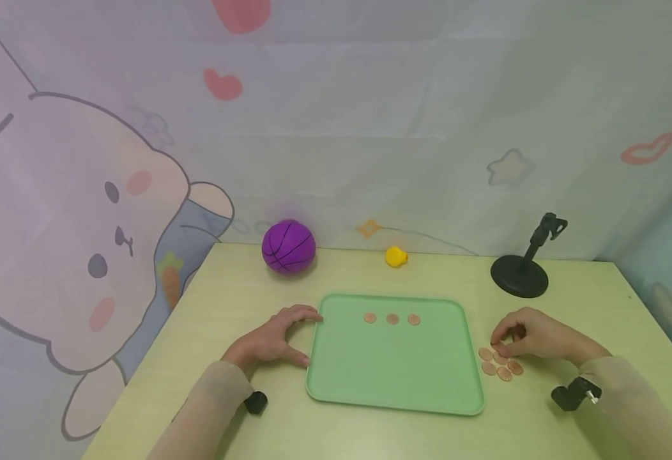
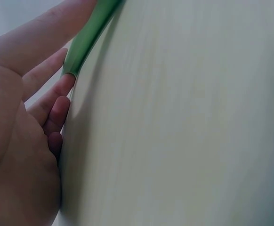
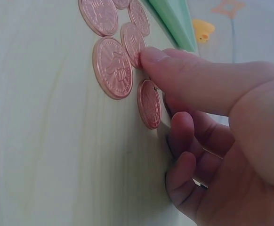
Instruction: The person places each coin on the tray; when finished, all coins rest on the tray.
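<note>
My left hand [image 1: 271, 337] lies at the left edge of a light green tray [image 1: 393, 407], thumb and fingers spread wide and their tips touching its rim. In the left wrist view the thumb [image 2: 43, 35] overlaps the green rim [image 2: 87, 44]. Three copper coins [image 1: 392, 319] lie in a row near the tray's far side. To the right of the tray, my right hand [image 1: 534, 333] bends over a cluster of several more coins [image 1: 504, 374]. Its thumb and forefinger pinch at a coin [image 3: 149, 104] on the cluster's far side, the forefinger tip largely hidden behind the thumb.
Along the table's back edge sit a purple ball [image 1: 289, 247] with black lines and a small yellow toy duck [image 1: 396, 257]. A black stand [image 1: 520, 276] with a round base is at the back right. Behind the table [image 1: 267, 287] hangs a printed cloth [image 1: 342, 128].
</note>
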{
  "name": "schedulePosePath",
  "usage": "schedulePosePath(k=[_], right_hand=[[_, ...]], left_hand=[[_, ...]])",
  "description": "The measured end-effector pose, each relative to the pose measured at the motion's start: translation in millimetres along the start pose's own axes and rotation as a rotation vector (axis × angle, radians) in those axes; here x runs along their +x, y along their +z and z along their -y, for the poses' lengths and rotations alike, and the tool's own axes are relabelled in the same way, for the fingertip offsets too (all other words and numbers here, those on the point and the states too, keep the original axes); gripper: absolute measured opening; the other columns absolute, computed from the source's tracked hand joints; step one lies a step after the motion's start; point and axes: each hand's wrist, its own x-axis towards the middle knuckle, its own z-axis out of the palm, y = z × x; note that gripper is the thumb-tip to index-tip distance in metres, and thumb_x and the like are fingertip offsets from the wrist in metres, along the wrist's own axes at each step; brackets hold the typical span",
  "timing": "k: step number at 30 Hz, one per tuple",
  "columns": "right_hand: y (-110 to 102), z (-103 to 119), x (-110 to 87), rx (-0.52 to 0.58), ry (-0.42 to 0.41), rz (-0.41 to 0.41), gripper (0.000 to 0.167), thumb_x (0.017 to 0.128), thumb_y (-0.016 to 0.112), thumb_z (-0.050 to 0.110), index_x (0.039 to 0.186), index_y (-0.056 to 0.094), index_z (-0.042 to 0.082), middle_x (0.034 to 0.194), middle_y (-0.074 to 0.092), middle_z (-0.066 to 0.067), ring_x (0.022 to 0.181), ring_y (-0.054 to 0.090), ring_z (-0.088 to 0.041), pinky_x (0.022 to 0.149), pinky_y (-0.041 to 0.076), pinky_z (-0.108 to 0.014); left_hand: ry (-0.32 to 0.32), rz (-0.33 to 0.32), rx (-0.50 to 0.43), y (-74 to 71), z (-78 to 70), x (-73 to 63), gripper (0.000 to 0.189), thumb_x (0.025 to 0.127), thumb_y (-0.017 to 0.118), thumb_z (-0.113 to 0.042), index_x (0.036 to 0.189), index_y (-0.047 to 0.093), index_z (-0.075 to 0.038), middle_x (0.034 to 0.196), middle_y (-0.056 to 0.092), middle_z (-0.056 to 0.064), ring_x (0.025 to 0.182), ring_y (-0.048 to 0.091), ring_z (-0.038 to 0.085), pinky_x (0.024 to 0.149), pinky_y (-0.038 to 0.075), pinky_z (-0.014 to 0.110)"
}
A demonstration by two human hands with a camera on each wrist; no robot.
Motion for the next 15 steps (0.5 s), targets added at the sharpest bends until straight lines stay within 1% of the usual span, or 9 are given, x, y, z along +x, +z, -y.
schedulePosePath(k=[3, 9, 11, 15], right_hand=[[-0.6, 0.5, 1.2, 0.004, 0.01, 0.01, 0.01, 0.09, 0.082, 0.006, 0.099, 0.079, 0.01, 0.083, 0.072, -0.001, 0.064, 0.053, -0.006, 0.055, 0.045, -0.023], [-1.1, -1.7, 3.5, 0.001, 0.018, 0.021, 0.01, 0.093, 0.077, 0.004, 0.102, 0.078, 0.01, 0.086, 0.073, 0.002, 0.067, 0.059, -0.004, 0.059, 0.051, -0.023], [-1.5, -3.0, 4.1, -0.001, 0.019, 0.018, 0.011, 0.093, 0.077, 0.004, 0.103, 0.078, 0.009, 0.086, 0.073, 0.002, 0.067, 0.059, -0.004, 0.059, 0.052, -0.024], [-2.2, -1.5, 5.6, -0.02, 0.047, 0.008, 0.013, 0.093, 0.078, 0.006, 0.105, 0.075, 0.012, 0.087, 0.07, 0.002, 0.068, 0.059, -0.005, 0.06, 0.052, -0.024]], left_hand=[[-0.007, 0.0, 0.004, -0.4, -0.8, 0.0, 0.084, 0.071, 0.098, -0.031, 0.145, 0.058, -0.028, 0.164, 0.039, 0.001, 0.153, 0.026, 0.031, 0.124, 0.017, 0.062], [-0.007, -0.005, 0.014, 0.0, -0.7, -0.4, 0.084, 0.071, 0.099, -0.032, 0.145, 0.059, -0.029, 0.164, 0.04, 0.001, 0.153, 0.027, 0.03, 0.124, 0.018, 0.061], [-0.004, -0.006, 0.02, 0.1, -0.6, -0.5, 0.084, 0.071, 0.098, -0.032, 0.145, 0.059, -0.029, 0.163, 0.04, 0.0, 0.152, 0.028, 0.03, 0.124, 0.019, 0.061], [0.001, -0.002, 0.029, 0.0, -0.7, -0.6, 0.083, 0.072, 0.098, -0.033, 0.145, 0.059, -0.028, 0.163, 0.04, 0.001, 0.152, 0.028, 0.03, 0.123, 0.02, 0.061]])
